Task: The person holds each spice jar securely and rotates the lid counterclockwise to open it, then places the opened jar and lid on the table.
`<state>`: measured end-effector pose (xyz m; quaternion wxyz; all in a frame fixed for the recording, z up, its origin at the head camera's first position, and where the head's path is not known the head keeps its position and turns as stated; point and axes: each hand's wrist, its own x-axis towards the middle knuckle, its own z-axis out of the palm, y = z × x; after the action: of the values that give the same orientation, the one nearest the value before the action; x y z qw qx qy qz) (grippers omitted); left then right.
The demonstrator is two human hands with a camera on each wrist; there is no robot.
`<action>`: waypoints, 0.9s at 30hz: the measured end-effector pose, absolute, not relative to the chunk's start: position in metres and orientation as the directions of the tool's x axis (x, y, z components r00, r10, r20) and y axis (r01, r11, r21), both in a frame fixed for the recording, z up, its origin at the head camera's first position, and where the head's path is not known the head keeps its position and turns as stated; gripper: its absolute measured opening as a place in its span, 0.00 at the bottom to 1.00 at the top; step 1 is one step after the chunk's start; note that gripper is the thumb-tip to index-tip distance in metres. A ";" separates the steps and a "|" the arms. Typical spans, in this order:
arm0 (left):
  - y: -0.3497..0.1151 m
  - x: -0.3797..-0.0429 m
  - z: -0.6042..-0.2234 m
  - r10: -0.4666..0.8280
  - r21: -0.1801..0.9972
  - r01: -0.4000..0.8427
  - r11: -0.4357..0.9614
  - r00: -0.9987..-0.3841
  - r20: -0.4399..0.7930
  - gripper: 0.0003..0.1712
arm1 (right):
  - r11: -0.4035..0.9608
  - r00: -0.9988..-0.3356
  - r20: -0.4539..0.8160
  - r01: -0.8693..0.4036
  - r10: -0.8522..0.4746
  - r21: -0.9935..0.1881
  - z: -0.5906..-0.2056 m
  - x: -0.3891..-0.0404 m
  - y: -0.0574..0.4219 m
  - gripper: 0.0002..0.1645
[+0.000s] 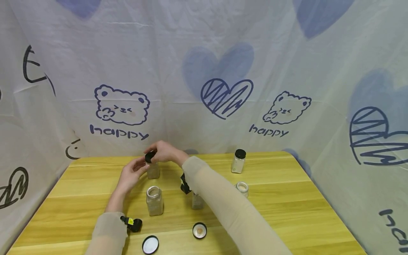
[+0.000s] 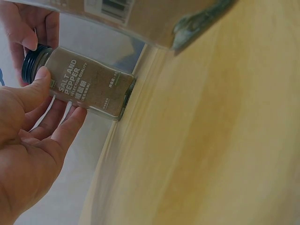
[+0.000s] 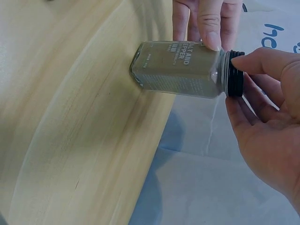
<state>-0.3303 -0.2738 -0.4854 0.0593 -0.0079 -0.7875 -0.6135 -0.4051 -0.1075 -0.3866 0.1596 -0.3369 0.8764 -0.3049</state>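
A clear glass seasoning jar (image 2: pixel 91 82) labelled "Salt and Pepper", full of brown powder, stands upright near the table's back edge. My left hand (image 1: pixel 130 176) holds its upper body between thumb and fingers, as the left wrist view shows. Above it, my right hand (image 1: pixel 164 152) grips the black screw lid (image 3: pixel 236 75) with thumb and fingertips. The lid sits on the jar's neck. An uncapped jar (image 1: pixel 154 202) stands in front of this one; its lower part looms close at the top of the left wrist view.
Another open jar (image 1: pixel 197 201) is partly behind the right forearm, and a third (image 1: pixel 242 187) is right of it. A black-capped jar (image 1: pixel 238 162) stands at the back right. Two lids (image 1: pixel 150 244) (image 1: pixel 199 230) lie upturned near the front. A printed cloth (image 1: pixel 172 71) hangs behind the table.
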 end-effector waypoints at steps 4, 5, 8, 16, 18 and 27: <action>-0.274 -0.329 -0.485 -0.057 0.965 0.085 0.249 -0.993 0.102 0.30 | 0.572 -0.739 -0.070 -0.455 -0.671 -0.682 -0.388 -0.404 -0.107 0.29; -0.274 -0.329 -0.485 -0.057 0.965 0.084 0.249 -0.993 0.101 0.30 | 0.571 -0.744 -0.067 -0.448 -0.664 -0.688 -0.388 -0.404 -0.107 0.29; -0.274 -0.329 -0.486 -0.059 0.965 0.085 0.249 -0.993 0.103 0.30 | 0.578 -0.759 -0.058 -0.441 -0.648 -0.687 -0.388 -0.404 -0.106 0.29; -0.274 -0.330 -0.487 -0.053 0.964 0.101 0.247 -0.992 0.118 0.30 | 0.604 -0.758 -0.062 -0.464 -0.649 -0.648 -0.389 -0.405 -0.106 0.26; -0.274 -0.330 -0.488 -0.053 0.965 0.099 0.242 -0.992 0.115 0.30 | 0.611 -0.758 -0.066 -0.467 -0.649 -0.639 -0.390 -0.406 -0.107 0.26; -0.274 -0.330 -0.486 -0.068 0.965 0.078 0.249 -0.993 0.098 0.30 | 0.618 -0.740 -0.077 -0.495 -0.668 -0.610 -0.387 -0.407 -0.108 0.28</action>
<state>-0.3302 -0.2740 -0.4856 0.0596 -0.0034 -0.7880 -0.6128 -0.4067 -0.1085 -0.3870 0.1503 -0.3279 0.8869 -0.2885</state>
